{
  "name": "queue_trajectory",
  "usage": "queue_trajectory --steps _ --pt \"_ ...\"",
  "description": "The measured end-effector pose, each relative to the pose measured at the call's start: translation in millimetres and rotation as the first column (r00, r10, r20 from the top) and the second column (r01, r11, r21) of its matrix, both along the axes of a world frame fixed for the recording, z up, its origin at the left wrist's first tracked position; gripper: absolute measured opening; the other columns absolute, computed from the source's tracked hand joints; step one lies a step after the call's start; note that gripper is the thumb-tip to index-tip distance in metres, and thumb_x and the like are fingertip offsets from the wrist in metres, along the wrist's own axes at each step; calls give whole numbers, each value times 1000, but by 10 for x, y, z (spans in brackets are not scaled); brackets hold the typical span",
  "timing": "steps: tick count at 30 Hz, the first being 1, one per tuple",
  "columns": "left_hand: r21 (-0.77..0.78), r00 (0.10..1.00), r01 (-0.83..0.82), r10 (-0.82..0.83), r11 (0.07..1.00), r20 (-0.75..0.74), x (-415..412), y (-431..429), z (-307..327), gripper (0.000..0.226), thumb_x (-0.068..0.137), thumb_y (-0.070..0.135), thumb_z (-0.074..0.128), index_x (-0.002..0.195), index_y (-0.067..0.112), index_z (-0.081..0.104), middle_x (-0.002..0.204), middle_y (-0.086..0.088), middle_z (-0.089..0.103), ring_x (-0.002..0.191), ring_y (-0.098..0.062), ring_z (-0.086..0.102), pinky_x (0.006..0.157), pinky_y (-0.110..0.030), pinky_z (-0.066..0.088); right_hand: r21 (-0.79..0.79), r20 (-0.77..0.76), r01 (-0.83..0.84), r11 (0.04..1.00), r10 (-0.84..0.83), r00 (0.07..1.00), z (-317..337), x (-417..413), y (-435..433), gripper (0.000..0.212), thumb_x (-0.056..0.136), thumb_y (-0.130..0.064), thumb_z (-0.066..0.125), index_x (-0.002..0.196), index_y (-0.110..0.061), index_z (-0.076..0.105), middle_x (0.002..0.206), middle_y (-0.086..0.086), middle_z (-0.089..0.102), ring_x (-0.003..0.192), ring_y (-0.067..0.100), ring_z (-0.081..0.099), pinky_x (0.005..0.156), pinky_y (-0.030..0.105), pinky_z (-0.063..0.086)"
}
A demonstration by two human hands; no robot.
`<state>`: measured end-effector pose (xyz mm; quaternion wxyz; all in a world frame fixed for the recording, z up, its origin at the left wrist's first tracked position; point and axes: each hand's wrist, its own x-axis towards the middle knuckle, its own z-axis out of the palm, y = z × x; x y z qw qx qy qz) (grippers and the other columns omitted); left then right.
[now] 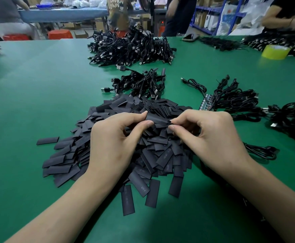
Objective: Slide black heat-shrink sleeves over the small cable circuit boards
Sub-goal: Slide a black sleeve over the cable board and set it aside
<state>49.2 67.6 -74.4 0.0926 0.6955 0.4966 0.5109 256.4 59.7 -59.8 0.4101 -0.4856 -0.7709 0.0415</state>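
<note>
A green table fills a crowded workshop, with blue shelving at one o'clock. Above the central sleeve pile, the left hand and right hand each pinch one end of a single black sleeve. A cable heap lies at twelve, circuit boards at two, and a yellow tape roll beyond them.

Green worktable, blue shelving behind
</note>
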Motion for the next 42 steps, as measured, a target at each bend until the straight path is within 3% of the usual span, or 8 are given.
queue_trajectory --steps 6,14,20,24,28,32,37,42 --pt "6 999 -1 1 1000 -37 20 1 -3 22 87 25 80 108 20 80 100 16 75 90 5 67 81 -10 49 -11 10 19 1000 -19 1000 -14 -16 8 2 89 -23 78 89 -21 77 71 -16 68 63 3 64 63 32 56" --pt "-51 999 28 -29 998 -23 25 5 -3 23 90 26 77 112 22 79 103 13 77 89 5 67 82 -16 51 -3 -38 39 999 -39 998 -14 9 26 1 88 -23 78 88 -23 77 69 -16 67 62 4 64 61 32 55" --pt "-59 997 67 -69 996 -27 21 7 -3 29 91 30 74 120 23 77 105 14 76 92 2 67 83 -19 51 -69 -94 51 996 -58 994 -12 59 64 4 86 -24 81 89 -24 78 68 -19 67 63 5 65 62 11 44" --pt "-51 998 62 -63 997 -6 7 13 -10 26 89 32 76 114 24 79 101 15 76 90 3 68 81 -16 50 -60 -115 32 998 -39 993 -14 46 62 6 86 -25 81 91 -26 77 69 -18 68 62 6 66 61 22 53" --pt "-60 999 44 -43 997 18 -2 7 -11 25 87 41 75 105 27 81 94 19 76 85 3 68 75 -13 48 64 -4 46 997 -46 999 -4 37 48 7 88 -28 79 94 -26 77 74 -17 69 64 5 63 61 33 54" --pt "-42 1000 27 -28 999 -9 -14 24 5 21 86 39 78 103 28 79 90 17 73 81 -4 66 73 -16 47 141 52 20 990 -28 998 -7 29 23 9 90 -30 75 96 -23 76 82 -12 73 70 12 67 61 37 55" --pt "65 994 34 -27 997 -106 -46 37 8 32 84 32 83 114 24 75 100 11 71 90 -9 65 84 -29 53 134 57 -3 991 -5 998 0 45 20 11 90 -32 74 96 -24 77 84 -12 74 74 12 69 65 37 56" --pt "66 972 204 -194 977 -135 -20 35 -5 23 87 28 81 108 18 79 101 8 71 96 -8 66 85 -27 52 150 103 -23 988 7 995 14 57 28 10 92 -30 72 98 -24 78 89 -10 76 83 13 72 70 40 58"
